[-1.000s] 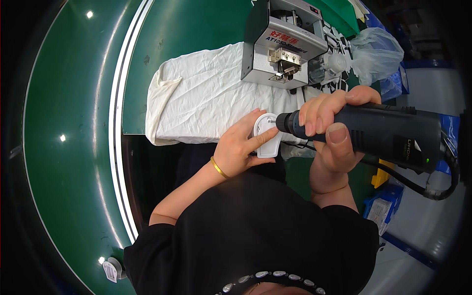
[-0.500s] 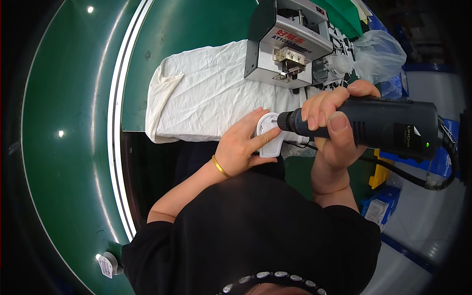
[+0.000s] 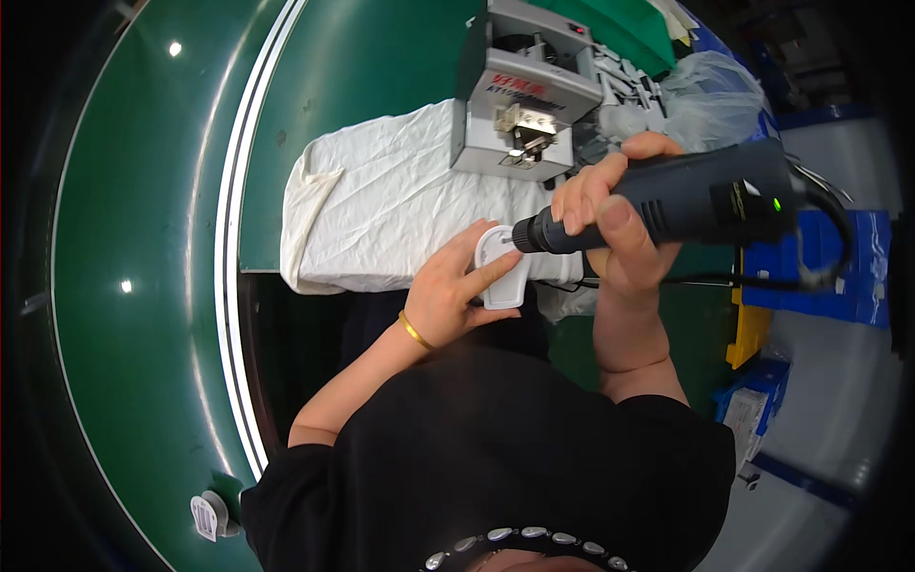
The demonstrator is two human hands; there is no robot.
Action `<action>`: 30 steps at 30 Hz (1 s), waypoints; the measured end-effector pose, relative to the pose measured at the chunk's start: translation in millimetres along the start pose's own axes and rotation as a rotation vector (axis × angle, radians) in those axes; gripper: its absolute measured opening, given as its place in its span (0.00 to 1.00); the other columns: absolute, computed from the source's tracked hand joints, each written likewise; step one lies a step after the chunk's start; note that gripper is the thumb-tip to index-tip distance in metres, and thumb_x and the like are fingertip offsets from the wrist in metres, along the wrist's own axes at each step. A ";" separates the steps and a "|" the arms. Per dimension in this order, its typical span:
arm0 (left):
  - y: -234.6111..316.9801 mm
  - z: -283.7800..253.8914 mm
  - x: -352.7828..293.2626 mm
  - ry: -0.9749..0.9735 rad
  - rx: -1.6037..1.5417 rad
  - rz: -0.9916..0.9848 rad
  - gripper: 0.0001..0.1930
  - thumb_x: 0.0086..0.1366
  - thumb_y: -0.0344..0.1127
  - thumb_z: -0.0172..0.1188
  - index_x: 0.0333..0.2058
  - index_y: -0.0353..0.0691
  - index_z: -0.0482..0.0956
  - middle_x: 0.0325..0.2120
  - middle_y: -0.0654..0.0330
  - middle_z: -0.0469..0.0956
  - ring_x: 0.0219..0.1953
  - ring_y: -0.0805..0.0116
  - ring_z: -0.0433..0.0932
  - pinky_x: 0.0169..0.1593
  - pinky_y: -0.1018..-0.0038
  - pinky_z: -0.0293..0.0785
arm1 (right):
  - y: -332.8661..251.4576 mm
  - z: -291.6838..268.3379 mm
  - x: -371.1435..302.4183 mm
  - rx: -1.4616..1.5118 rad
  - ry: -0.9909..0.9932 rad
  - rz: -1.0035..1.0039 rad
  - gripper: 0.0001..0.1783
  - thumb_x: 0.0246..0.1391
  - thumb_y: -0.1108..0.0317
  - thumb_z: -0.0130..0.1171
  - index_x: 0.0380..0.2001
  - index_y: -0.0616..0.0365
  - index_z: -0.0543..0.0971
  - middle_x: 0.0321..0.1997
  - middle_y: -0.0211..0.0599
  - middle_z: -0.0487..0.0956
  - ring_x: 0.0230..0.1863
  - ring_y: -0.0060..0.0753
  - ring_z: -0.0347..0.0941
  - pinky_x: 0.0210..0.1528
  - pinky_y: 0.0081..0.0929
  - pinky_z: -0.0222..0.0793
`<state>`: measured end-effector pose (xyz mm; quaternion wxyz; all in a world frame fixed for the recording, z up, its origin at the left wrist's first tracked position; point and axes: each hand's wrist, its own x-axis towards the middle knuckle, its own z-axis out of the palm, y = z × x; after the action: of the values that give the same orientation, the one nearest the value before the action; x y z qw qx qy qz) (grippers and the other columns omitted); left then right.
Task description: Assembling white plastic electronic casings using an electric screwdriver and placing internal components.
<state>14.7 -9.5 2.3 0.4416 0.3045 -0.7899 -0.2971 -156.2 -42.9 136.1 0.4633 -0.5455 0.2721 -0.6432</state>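
Observation:
My left hand [image 3: 443, 296] is closed around a small white plastic part [image 3: 505, 291] with a rounded upper end, its fingers along the left side and across the front. In my right hand [image 3: 615, 210] is a black electric screwdriver [image 3: 705, 195], lying nearly sideways with a green light glowing near its rear end. Its ribbed nose and thin bit meet the rounded end of the white part. Whether a screw sits under the tip is too small to tell. A white cloth [image 3: 381, 200] lies on the surface just beyond both hands.
A grey box-shaped screw feeder [image 3: 519, 105] stands on the cloth's far right. White parts [image 3: 624, 76], a clear plastic bag [image 3: 710, 100] and a green bin [image 3: 620, 24] are behind it. Blue bins [image 3: 839, 262] and a yellow bin [image 3: 751, 329] lie right. The screwdriver's cable [image 3: 843, 229] loops there.
Across the view, the feeder, cloth, hands and screwdriver appear shifted left and partly lower. The screwdriver's rear end has tipped up somewhat, its bit still at the white part. Both grips are unchanged.

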 end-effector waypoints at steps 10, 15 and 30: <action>17.6 4.0 -1.8 -0.022 0.228 0.099 0.28 0.45 0.35 0.74 0.49 0.57 0.82 0.61 0.50 0.67 0.65 0.36 0.60 0.63 0.52 0.65 | -19.0 -192.7 -7.2 -0.125 0.620 0.361 0.21 0.58 0.63 0.65 0.48 0.61 0.70 0.42 0.51 0.81 0.30 0.32 0.78 0.30 0.29 0.75; 27.1 -1.8 8.1 -0.083 0.273 0.072 0.22 0.49 0.27 0.69 0.45 0.56 0.84 0.61 0.49 0.68 0.64 0.35 0.61 0.62 0.52 0.65 | 3.2 -276.1 -31.8 -0.143 0.924 0.593 0.24 0.53 0.60 0.70 0.44 0.59 0.69 0.44 0.56 0.81 0.37 0.42 0.82 0.29 0.31 0.77; 11.4 -46.2 2.2 0.055 0.385 -0.035 0.23 0.53 0.21 0.58 0.49 0.46 0.81 0.58 0.47 0.71 0.55 0.44 0.73 0.56 0.59 0.72 | 40.2 -315.9 -10.6 -0.350 0.826 0.556 0.18 0.50 0.65 0.71 0.40 0.63 0.79 0.35 0.37 0.81 0.31 0.32 0.78 0.35 0.29 0.73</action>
<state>51.9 -13.2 31.9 0.3916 0.4048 -0.8144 -0.1398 -445.8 -99.5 15.8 0.3726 -0.2229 0.6699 -0.6023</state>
